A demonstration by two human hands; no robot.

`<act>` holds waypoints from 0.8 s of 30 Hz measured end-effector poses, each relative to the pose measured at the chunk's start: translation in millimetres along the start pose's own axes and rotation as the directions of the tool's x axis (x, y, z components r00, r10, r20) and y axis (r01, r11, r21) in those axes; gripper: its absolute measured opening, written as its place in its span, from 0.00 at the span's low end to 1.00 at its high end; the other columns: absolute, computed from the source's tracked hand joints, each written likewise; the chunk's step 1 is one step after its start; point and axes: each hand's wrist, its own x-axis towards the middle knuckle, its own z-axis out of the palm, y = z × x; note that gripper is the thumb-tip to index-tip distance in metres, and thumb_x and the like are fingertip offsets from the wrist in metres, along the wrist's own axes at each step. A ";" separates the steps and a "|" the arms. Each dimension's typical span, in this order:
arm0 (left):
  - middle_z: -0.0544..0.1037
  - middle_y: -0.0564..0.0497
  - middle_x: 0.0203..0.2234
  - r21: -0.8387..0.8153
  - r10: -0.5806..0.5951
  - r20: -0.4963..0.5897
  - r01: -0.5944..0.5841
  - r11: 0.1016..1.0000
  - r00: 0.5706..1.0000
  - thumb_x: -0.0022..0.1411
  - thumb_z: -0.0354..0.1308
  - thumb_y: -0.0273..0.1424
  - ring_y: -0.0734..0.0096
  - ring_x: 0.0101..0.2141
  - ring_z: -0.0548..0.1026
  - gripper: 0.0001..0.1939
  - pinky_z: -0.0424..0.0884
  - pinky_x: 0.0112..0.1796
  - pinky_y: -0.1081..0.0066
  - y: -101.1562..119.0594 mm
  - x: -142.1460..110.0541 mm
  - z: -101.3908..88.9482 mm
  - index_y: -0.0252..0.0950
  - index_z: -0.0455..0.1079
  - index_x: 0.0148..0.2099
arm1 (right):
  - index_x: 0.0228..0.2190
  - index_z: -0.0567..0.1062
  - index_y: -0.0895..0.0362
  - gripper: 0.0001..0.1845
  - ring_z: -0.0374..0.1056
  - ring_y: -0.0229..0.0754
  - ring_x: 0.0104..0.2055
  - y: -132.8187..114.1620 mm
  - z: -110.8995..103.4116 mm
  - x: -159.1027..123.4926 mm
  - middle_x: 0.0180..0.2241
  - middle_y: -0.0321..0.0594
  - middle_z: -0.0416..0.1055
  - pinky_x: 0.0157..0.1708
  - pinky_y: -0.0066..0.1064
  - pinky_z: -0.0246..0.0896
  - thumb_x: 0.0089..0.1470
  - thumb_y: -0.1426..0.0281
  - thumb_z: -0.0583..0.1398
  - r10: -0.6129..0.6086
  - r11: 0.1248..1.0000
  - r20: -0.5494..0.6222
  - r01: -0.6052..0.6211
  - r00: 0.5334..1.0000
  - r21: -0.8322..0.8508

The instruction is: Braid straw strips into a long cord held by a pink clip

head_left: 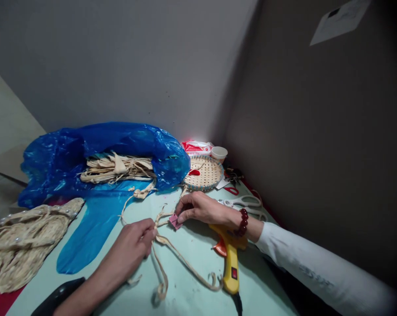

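Observation:
My left hand [135, 240] is closed in a pinch on a bunch of dried plant-fibre strips [181, 256], whose curled ends trail across the table towards the lower right. Just right of it, my right hand [201, 208], with a dark red bead bracelet at the wrist, pinches a small pink piece [175, 222]. Whether that piece is paper, cloth or foam I cannot make out. Some strips run up to the pink piece. Under my right wrist lies a yellow glue gun [231, 267] with an orange trigger.
A blue plastic bag [66, 164] holds a bundle of dried strips [119, 169]. Woven straw slippers [33, 245] lie at the left. Towards the back are a round woven basket [206, 173], a white cup [219, 153] and scissors [246, 202]. Grey walls close off the back and right.

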 end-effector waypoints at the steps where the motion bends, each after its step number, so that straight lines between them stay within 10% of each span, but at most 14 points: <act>1: 0.65 0.58 0.15 0.016 0.014 0.006 -0.015 1.000 1.000 0.62 0.44 0.34 0.69 0.22 0.66 0.15 0.56 0.27 0.72 4.0 1.9 5.1 0.40 0.56 0.23 | 0.34 0.79 0.61 0.12 0.72 0.41 0.36 -0.4 0.2 -0.2 0.32 0.40 0.79 0.35 0.26 0.60 0.53 0.64 0.65 0.004 1.000 -0.006 -0.004 1.000 -0.003; 24: 0.80 0.49 0.31 0.202 0.135 0.221 -0.181 0.963 0.966 0.64 0.42 0.28 0.61 0.35 0.76 0.15 0.64 0.36 0.71 17.3 17.6 13.4 0.40 0.70 0.35 | 0.35 0.79 0.62 0.10 0.71 0.40 0.35 4.9 -2.9 -0.2 0.34 0.41 0.78 0.35 0.25 0.59 0.53 0.67 0.65 0.001 1.000 0.033 -0.002 0.999 0.030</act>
